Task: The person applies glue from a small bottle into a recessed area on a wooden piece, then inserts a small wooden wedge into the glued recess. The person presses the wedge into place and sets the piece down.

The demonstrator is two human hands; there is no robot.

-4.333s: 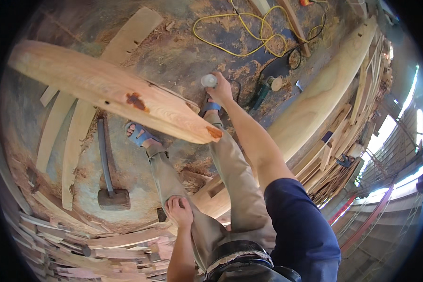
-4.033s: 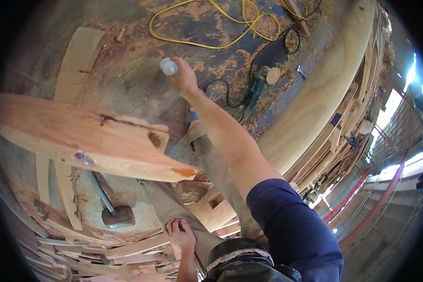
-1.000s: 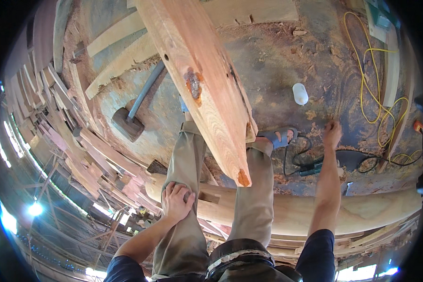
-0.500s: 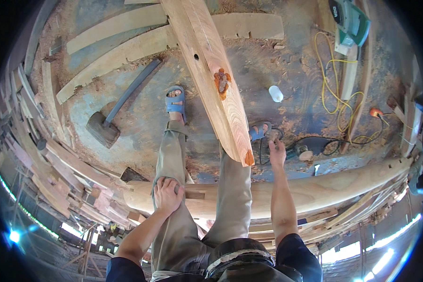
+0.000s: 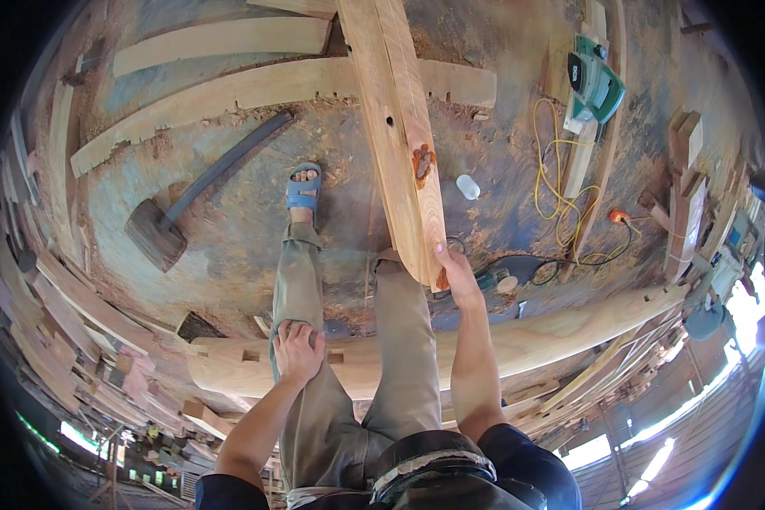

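Note:
A long wooden beam point(image 5: 397, 140) runs from the far edge down to my right knee, its near end rounded. Its top has a small dark hole and a reddish-brown patch point(image 5: 422, 164) around a rough hollow. My right hand point(image 5: 461, 280) grips the right edge of the near end, thumb over the edge; its other fingers are partly hidden. On my left knee rests my left hand point(image 5: 298, 350), fingers spread over the trouser cloth. A small dark spot shows beside its thumb; I cannot tell what it is.
Left lies a big mallet point(image 5: 157, 235) with a long handle. Curved planks point(image 5: 229, 89) lie across the far floor. At right are a green power planer point(image 5: 597, 83), yellow cord point(image 5: 561, 200) and white cup-like piece point(image 5: 467, 187). A thick shaped timber point(image 5: 561, 331) crosses by my legs.
My right hand has moved from beside the beam, left and inward, onto its near end. My left hand stays on the knee. The whole view has shifted somewhat.

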